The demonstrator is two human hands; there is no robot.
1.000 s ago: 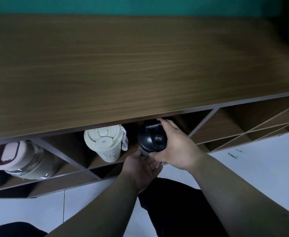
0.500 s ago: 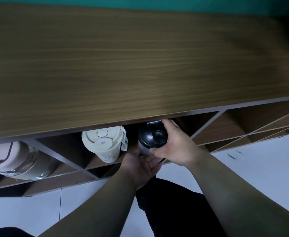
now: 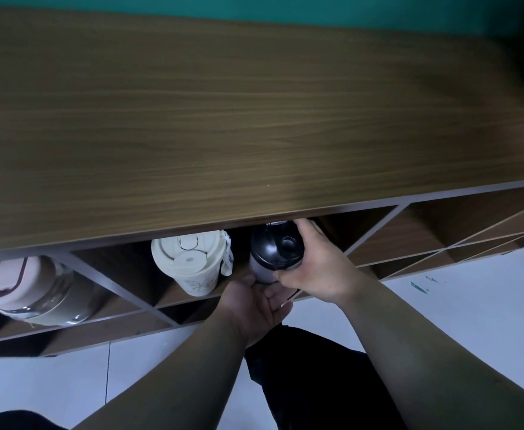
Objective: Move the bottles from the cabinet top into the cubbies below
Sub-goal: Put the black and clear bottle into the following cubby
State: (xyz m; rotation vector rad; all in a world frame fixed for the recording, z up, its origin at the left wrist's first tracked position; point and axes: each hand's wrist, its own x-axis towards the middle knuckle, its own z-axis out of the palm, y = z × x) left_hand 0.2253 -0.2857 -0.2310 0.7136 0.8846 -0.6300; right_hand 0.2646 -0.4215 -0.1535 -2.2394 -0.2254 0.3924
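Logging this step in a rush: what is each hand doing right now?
Left hand: cupped under the black bottle, supporting its base.
Right hand: closed around the black bottle's lid end.

Right hand [image 3: 319,265]: gripping the bottle [image 3: 274,251] lid — fingers curling round.
Left hand [image 3: 256,308]: cupping beneath, palm up.
Arms: both reaching forward.

Black-lidded bottle [image 3: 275,250] sits in cubby beside cream bottle [image 3: 192,262].
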